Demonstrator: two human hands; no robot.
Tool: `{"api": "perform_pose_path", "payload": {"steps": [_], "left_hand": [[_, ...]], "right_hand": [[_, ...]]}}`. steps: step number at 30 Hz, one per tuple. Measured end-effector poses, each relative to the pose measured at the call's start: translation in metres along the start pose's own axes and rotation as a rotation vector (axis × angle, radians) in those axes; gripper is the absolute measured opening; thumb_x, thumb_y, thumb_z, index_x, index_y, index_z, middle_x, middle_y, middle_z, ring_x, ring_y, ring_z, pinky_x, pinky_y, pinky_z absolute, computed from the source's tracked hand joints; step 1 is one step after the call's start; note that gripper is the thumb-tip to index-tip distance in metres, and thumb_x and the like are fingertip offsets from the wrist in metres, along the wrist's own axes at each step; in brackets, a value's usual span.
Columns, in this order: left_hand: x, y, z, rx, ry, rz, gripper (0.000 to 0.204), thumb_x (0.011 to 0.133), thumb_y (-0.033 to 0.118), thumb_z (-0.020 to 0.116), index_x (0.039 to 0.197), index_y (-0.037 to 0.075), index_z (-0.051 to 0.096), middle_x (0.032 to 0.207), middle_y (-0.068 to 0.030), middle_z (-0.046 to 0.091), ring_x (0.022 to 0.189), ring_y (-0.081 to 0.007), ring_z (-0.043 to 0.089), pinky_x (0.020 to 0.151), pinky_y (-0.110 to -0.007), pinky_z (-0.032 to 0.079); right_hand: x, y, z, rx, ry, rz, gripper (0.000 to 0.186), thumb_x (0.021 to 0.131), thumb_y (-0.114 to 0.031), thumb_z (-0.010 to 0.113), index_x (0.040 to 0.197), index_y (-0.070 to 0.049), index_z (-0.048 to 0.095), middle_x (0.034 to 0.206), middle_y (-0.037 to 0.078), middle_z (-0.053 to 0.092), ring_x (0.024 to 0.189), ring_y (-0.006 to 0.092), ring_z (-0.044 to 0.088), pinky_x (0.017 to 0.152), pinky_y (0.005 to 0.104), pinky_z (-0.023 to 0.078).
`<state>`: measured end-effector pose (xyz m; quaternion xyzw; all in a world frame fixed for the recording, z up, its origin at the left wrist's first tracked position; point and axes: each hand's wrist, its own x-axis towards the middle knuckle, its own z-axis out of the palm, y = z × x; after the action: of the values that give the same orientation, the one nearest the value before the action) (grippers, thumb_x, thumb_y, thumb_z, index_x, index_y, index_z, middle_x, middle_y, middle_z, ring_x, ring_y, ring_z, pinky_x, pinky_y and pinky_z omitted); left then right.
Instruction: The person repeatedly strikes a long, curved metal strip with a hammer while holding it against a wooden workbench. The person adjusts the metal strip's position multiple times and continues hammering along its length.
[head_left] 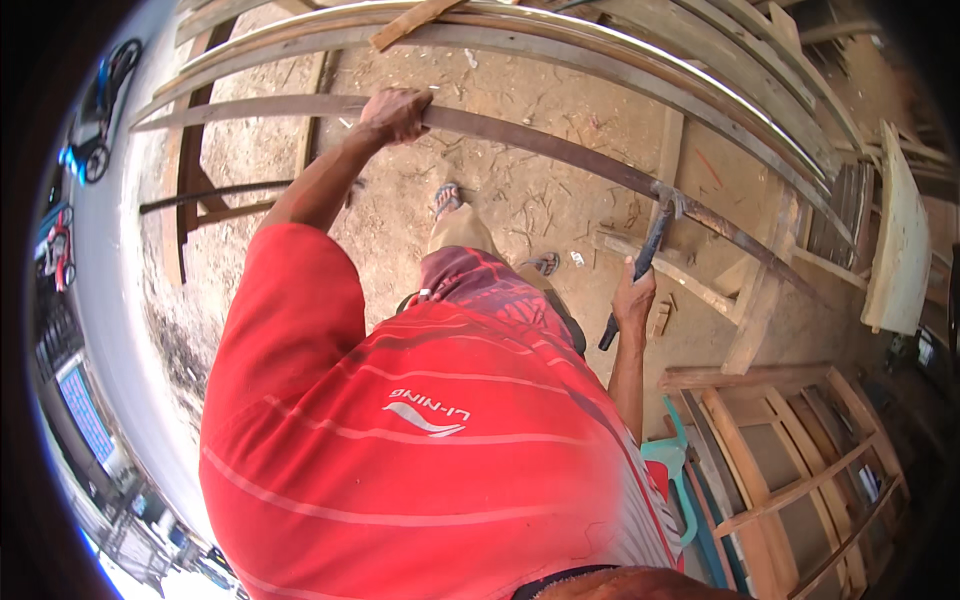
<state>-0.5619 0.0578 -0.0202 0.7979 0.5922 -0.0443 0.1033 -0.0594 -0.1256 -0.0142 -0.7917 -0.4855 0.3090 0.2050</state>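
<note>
A long, narrow brown wooden board [540,142] stretches across in front of me and looks curved in this view. My left hand [397,115] is wrapped round it left of its middle. In my right hand [633,293] is a claw hammer [654,240], its black handle pointing down toward me. The hammer's metal head lies at the board's right part and appears to touch it. Both fists are closed. Below the board show my sandalled feet on the dirt ground.
Long planks [600,55] lie beyond the board on wooden supports. A wooden frame [800,470] leans at the lower right, beside a green plastic chair [680,465]. A pale slab [897,240] stands at the far right. Wood scraps litter the ground; parked motorcycles [95,120] line the road at left.
</note>
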Motion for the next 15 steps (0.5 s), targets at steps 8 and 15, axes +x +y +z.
{"api": "perform_pose_path", "payload": {"steps": [8,15], "left_hand": [[-0.011,-0.004,-0.024,-0.282,0.083,0.247,0.075,0.072,0.046,0.09,0.131,0.01,0.061,0.122,-0.0132,0.065,0.119,-0.0335,0.06,0.105,-0.047,0.046],[-0.061,-0.152,-0.056,-0.289,0.111,0.121,0.126,0.054,0.075,0.088,0.156,0.016,0.044,0.149,-0.0142,0.053,0.143,-0.0391,0.043,0.118,-0.058,0.03]], "right_hand": [[-0.014,-0.051,0.038,0.106,0.122,0.276,0.047,0.102,-0.043,0.06,0.108,0.004,0.06,0.1,0.035,0.068,0.101,0.0535,0.066,0.084,0.0563,0.051],[-0.021,-0.054,0.053,0.168,0.161,0.393,0.047,0.104,-0.04,0.06,0.103,0.006,0.062,0.083,0.022,0.066,0.078,0.036,0.067,0.072,0.0471,0.051]]}}
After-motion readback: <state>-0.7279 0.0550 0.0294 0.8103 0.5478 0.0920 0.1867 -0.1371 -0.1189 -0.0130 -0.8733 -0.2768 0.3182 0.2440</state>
